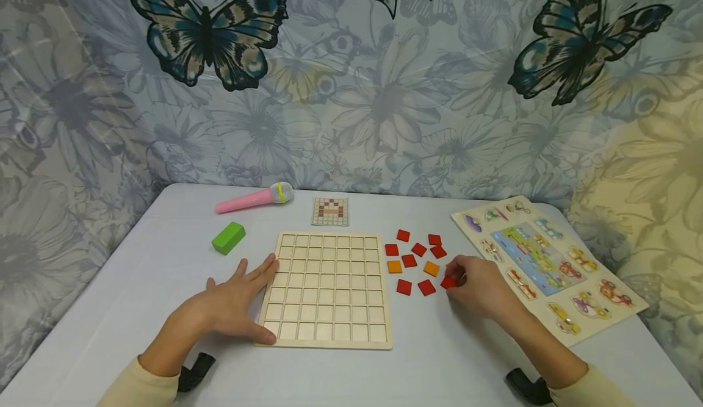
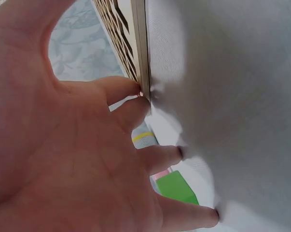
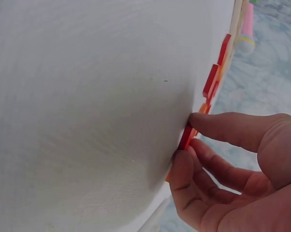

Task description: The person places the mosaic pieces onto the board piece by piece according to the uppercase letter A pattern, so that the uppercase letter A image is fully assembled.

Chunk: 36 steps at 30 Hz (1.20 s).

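Observation:
A pale wooden grid board (image 1: 326, 297) lies flat in the middle of the table, with bare squares. My left hand (image 1: 230, 304) is spread along its left side, thumb at the near left corner and fingertips at the edge. In the left wrist view, two fingertips meet the board's side while other fingers (image 2: 193, 217) rest on the cloth. Right of the board, my right hand (image 1: 478, 288) pinches a small red square tile (image 3: 186, 137) between thumb and finger, down at the tabletop. Several loose red tiles (image 1: 404, 287) and two orange tiles (image 1: 394, 266) lie beside it.
A small patterned grid card (image 1: 330, 212) lies behind the board. Toward the back left are a pink toy microphone (image 1: 249, 200) and a green block (image 1: 228, 238). A picture puzzle board (image 1: 598, 288) lies slanted at the right, close to my right forearm.

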Motion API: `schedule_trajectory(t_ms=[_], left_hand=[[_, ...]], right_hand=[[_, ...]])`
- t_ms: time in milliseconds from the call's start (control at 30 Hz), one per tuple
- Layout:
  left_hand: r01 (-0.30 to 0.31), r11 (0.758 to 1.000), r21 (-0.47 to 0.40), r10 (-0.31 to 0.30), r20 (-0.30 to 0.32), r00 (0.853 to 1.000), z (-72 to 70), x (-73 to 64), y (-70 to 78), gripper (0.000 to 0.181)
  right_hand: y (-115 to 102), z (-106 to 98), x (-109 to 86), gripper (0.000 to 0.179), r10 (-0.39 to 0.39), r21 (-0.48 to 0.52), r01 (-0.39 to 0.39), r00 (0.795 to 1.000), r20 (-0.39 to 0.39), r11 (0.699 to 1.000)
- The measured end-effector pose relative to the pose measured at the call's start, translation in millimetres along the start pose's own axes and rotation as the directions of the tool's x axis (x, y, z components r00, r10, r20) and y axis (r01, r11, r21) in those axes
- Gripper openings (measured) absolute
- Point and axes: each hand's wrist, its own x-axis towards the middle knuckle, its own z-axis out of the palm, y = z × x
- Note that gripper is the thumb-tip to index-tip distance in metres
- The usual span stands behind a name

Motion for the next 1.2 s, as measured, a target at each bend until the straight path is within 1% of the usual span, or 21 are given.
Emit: schedule_trajectory(t_ms=[167,333,500,700,933,1200], left_hand=[[0.002,1.0,0.002,-0.002,0.017,1.0,0.4,1.2,-0.6,0.136],[0.003,1.0,0.004,-0.003,0.011,1.0,1.2,1.4,-1.1,0.138],[0.02,1.0,0.003,-0.02,0.012,1.0,1.2,0.4,-0.3,0.139],[0.023,1.0,0.001,-0.023,0.025,0.999,1.2,1.2,0.5,0.138],[0.026,1.0,0.015,-0.027,0.028,0.999,-0.8,3.2,2.3,0.139],[0.033,0.999,0.014,-0.034,0.032,0.999,-0.1,5.0,4.5,0.138]], right_hand=[[0.7,-0.4,0.9,0.026,0.02,0.01,-0.02,1.0,0.005,1.0],[1.4,-0.9,1.6,0.026,0.026,0.036,-0.026,1.0,-0.012,0.999],[-0.5,-4.0,3.4,0.026,0.011,0.073,-0.01,1.0,-0.018,0.997],[-7.6,-5.4,7.7,0.026,-0.015,0.082,0.016,1.0,-0.016,0.997],[-28.0,-3.9,17.6,0.024,-0.033,0.118,0.035,0.999,-0.016,0.992],[-53.9,-4.9,39.0,0.022,-0.107,0.155,0.104,0.994,0.008,0.982]])
